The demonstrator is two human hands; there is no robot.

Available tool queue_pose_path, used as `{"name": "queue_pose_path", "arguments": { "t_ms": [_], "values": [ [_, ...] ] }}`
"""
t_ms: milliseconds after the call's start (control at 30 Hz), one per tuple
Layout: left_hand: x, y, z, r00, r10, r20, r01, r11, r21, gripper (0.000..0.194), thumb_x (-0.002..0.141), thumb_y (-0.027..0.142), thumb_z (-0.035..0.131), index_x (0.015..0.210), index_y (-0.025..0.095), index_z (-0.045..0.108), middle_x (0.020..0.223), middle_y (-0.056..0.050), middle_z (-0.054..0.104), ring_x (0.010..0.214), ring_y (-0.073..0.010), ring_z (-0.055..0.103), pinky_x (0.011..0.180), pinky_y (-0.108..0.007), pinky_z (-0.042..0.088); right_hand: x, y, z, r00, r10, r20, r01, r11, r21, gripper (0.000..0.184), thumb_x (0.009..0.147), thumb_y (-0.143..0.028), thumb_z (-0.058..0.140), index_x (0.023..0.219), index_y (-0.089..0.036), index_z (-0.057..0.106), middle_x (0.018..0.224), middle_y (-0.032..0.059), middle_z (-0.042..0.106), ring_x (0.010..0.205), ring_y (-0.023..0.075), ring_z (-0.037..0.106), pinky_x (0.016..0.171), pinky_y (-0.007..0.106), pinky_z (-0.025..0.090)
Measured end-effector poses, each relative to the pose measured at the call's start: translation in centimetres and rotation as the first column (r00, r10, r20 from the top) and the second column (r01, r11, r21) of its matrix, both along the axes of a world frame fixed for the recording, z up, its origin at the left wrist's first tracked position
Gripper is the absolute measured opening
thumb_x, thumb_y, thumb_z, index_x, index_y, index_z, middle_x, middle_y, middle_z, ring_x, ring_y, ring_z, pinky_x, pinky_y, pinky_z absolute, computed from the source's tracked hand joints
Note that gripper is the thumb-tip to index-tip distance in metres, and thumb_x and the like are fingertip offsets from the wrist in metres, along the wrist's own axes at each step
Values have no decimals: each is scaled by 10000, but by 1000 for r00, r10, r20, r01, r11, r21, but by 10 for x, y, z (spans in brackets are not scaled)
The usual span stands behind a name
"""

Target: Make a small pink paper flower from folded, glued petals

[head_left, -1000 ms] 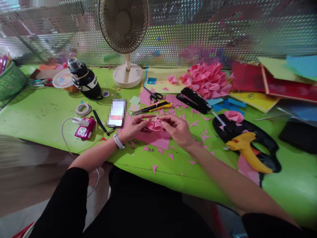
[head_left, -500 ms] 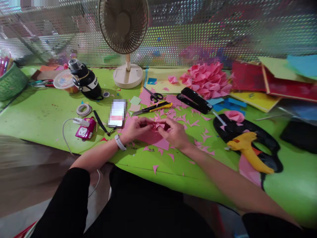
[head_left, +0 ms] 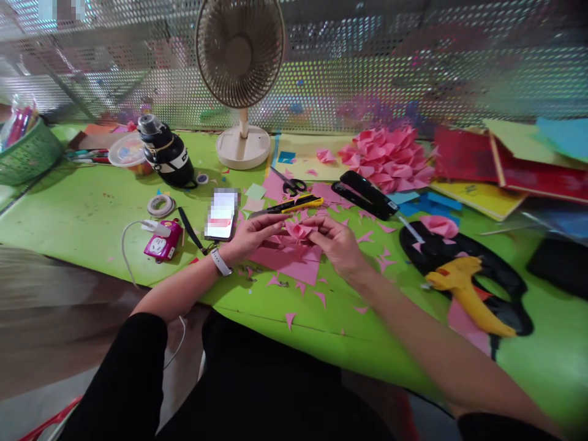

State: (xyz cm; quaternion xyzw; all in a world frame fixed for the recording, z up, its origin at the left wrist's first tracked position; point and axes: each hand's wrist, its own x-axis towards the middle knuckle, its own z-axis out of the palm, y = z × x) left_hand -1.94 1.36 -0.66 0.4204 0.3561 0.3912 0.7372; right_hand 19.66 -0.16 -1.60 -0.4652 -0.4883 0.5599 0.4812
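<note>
A pink folded paper flower (head_left: 298,231) is pinched between the thumb and fingers of my right hand (head_left: 340,245), a little above the table. My left hand (head_left: 250,237) is at the flower's left side, fingers stretched out and apart; whether a fingertip touches it I cannot tell. Beneath both hands lies a pink paper sheet (head_left: 294,264), with pointed pink scraps (head_left: 319,298) scattered around. Just beyond my fingers rest a yellow-and-black utility knife (head_left: 303,203) and black-handled scissors (head_left: 294,186).
Behind stand a fan (head_left: 242,147) and a black bottle (head_left: 169,160). A phone (head_left: 222,214) lies left of my hands. To the right are a stapler (head_left: 365,195), a heap of pink paper petals (head_left: 386,156) and a yellow glue gun (head_left: 473,294) on a black stand.
My left hand has opened and drawn slightly back from the paper flower. The flower now shows more fully in my right hand. The view has shifted slightly.
</note>
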Motion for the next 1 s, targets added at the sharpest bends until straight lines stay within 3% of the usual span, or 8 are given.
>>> {"name": "queue_pose_path", "arguments": {
  "t_ms": [333, 1000],
  "values": [
    [-1, 1, -8, 1000, -13, -10, 13, 1000, -2, 362, 840, 304, 779, 1172, 170, 724, 1088, -102, 755, 797, -145, 761, 761, -274, 643, 1, 0, 0, 1000, -5, -12, 4, 1000, -24, 242, 711, -331, 824, 905, -215, 737, 852, 26, 757, 746, 150, 717, 703, 290, 621],
    [0, 1, -8, 999, -20, -27, 20, 1000, -12, 367, 845, 311, 771, 1180, 173, 717, 1077, -93, 748, 804, -128, 751, 750, -246, 631, 2, 2, -4, 1000, 26, 14, -26, 1000, -1, 208, 751, -322, 783, 921, -212, 737, 867, 29, 752, 772, 152, 717, 712, 292, 622]
  ]
}}
